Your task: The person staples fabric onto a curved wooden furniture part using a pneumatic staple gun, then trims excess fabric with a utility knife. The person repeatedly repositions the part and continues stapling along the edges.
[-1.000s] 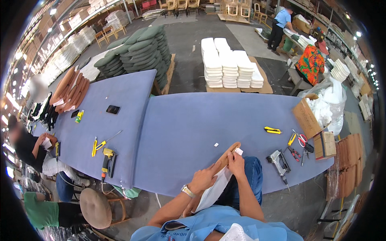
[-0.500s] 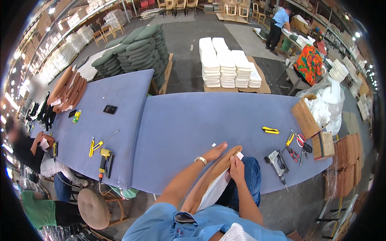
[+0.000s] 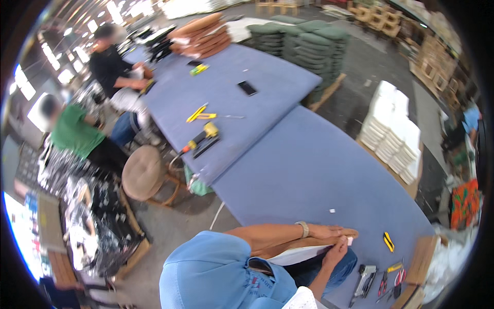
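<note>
A brown upholstered seat cushion (image 3: 288,247), white on its underside, leans on edge against me over my lap. My left hand (image 3: 324,232), with a watch on its wrist, lies along the brown face with fingers stretched out. At the cushion's far end, my right hand (image 3: 337,251) pinches the edge beside a small white tag (image 3: 350,241). What its fingertips press on is partly hidden. Close to the hands, a small white scrap (image 3: 332,210) rests on the blue padded table (image 3: 288,175).
Right of me lie a yellow cutter (image 3: 388,242), a staple gun (image 3: 364,282), pliers and scissors (image 3: 399,277), beside a cardboard box (image 3: 423,257). Another staple gun (image 3: 203,139) and a phone (image 3: 247,88) lie on the left tabletop. Two people work left, near a round stool (image 3: 143,173).
My view has swung to the left, bringing the people and stool further in. The left hand has come down from beside the cushion onto its brown face; the right still pinches the edge.
</note>
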`<state>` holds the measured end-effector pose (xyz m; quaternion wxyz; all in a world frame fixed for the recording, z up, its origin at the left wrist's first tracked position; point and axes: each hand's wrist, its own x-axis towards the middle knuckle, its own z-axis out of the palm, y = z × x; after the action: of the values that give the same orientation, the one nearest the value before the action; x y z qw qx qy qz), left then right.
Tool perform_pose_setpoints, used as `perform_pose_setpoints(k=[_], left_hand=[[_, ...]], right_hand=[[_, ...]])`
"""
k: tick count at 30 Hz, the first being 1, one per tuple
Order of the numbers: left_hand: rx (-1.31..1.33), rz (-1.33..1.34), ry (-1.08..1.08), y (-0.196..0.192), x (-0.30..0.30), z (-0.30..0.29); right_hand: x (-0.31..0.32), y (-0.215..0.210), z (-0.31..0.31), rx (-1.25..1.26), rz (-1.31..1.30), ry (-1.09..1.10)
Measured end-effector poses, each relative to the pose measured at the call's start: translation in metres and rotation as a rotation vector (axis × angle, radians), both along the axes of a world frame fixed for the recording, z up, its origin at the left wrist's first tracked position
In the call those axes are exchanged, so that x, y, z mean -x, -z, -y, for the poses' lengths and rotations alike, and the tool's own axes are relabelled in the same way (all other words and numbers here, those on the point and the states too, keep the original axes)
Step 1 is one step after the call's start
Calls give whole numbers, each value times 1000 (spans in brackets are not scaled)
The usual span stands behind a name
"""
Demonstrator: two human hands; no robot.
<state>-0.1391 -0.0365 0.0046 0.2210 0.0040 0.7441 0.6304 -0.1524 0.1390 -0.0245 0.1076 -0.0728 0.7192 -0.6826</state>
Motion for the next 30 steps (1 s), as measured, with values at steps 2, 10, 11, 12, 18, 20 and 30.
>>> perform_pose_setpoints(k=[2, 10, 11, 12, 18, 20, 30], left_hand=[[40, 2, 42, -5, -17, -2], [326, -27, 20, -17, -26, -16], [322, -67, 7, -16, -23, -18], [321, -98, -10, -13, -25, -18], [494, -66, -140, -5, -30, -43], [530, -27, -155, -12, -34, -42], [454, -10, -134, -35, -37, -39]], right_hand=[[-5, -3, -1, -14, -23, -28], [10, -11, -8, -39, 77, -58], [12, -4, -10, -40, 37, -40], [11, -3, -6, -36, 5, -29], [13, -6, -21, -145, 97, -86], [18, -5, -23, -178, 121, -127], [70, -53, -143, -488, -30, 168]])
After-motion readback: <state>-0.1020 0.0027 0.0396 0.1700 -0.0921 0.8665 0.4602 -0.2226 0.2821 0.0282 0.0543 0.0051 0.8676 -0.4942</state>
